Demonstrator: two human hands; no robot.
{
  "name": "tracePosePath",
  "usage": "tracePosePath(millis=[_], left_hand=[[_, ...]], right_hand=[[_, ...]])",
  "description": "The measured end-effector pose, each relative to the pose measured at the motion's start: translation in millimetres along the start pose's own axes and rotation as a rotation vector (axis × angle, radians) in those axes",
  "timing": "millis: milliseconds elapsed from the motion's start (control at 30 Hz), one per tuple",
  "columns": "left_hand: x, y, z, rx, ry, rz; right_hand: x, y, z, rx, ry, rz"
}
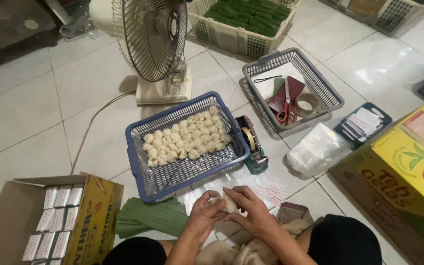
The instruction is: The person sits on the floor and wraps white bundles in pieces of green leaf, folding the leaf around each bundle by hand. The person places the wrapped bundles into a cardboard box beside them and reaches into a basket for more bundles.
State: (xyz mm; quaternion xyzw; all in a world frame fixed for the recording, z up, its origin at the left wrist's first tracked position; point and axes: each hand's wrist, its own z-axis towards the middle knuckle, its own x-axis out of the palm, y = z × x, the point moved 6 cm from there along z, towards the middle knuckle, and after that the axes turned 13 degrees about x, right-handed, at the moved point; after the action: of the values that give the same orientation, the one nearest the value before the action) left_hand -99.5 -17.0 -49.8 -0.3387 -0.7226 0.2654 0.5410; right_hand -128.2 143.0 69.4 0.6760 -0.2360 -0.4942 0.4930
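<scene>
Both hands (229, 208) cup one pale dough ball (230, 202) between them.

Bare forearms without sleeves, and what looks like dark shorts over both knees

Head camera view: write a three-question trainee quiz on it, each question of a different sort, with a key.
1. True or false: the blue basket is filled to the brim with white balls.
2. Which tool lies in the grey basket? A) hammer B) red-handled scissors C) ladle
3. Fill in: the left hand and right hand together hold a small white ____.

Key:
1. False. The balls cover only the far part of the basket; the near part is bare.
2. B. The scissors lie beside a tape roll.
3. Ball, pressed between the fingers of both hands, over a clear plastic sheet on the floor.
</scene>
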Motion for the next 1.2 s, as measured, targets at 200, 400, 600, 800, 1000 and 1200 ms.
tracePosePath(millis=[200,400,600,800,1000,1200], left_hand=[[25,3,-27,0.101,-0.028,-0.244],[60,-25,-64,0.317,0.304,-0.465],[64,-38,-72,0.407,0.081,0.174],[77,-51,-83,0.619,0.009,0.142],[72,-56,-94,0.751,-0.086,0.23],[68,-58,-97,0.642,-0.138,0.146]], right_hand=[[7,-33,-20,0.133,-0.028,0.391],[11,-47,-34,0.272,-0.143,0.417],[6,21,-54,0.071,-0.238,0.041],[24,66,-70,-0.162,-0.173,0.187],[28,46,-66,0.124,-0.175,0.392],[23,51,-65,-0.072,-0.176,0.201]])
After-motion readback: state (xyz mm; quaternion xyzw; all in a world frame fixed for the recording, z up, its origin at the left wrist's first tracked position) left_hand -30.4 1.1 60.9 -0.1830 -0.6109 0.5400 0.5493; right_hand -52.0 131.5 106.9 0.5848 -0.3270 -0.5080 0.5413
